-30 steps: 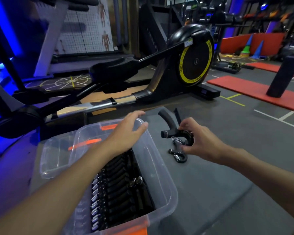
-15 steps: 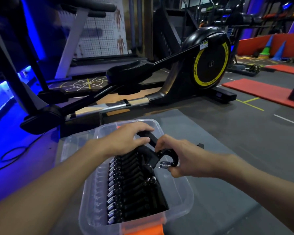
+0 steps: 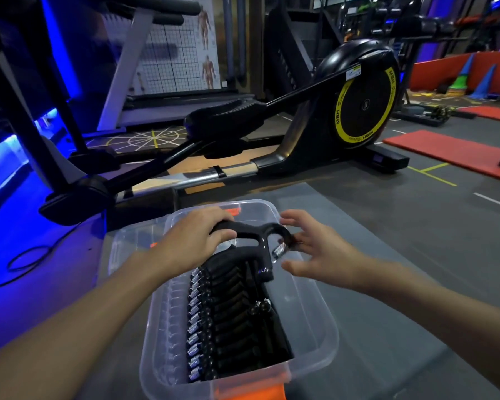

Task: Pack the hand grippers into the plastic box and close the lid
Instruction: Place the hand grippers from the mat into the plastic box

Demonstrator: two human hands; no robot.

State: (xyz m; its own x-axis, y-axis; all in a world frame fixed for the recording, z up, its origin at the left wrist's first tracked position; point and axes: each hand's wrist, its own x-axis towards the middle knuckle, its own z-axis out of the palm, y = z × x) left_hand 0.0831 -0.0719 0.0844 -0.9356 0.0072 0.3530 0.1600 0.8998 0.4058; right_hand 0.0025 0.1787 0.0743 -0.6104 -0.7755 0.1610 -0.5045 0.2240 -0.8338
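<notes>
Gripping the hand gripper (image 3: pixel 251 235), the left hand (image 3: pixel 197 241) holds it beside the splayed right hand (image 3: pixel 321 252).

A dim gym, washed by a blue light strip (image 3: pixel 3 157) on the left. A black elliptical trainer with a yellow-ringed flywheel (image 3: pixel 361 108) stands on the dark grey rubber floor (image 3: pixel 416 241). Behind it is a white-framed treadmill (image 3: pixel 119 82), beside a gridded anatomy poster (image 3: pixel 179 53). Red floor mats (image 3: pixel 451 151) lie to the right, near thin yellow floor lines (image 3: pixel 433 176). Blue and green cones (image 3: pixel 484 82) stand far back.
</notes>
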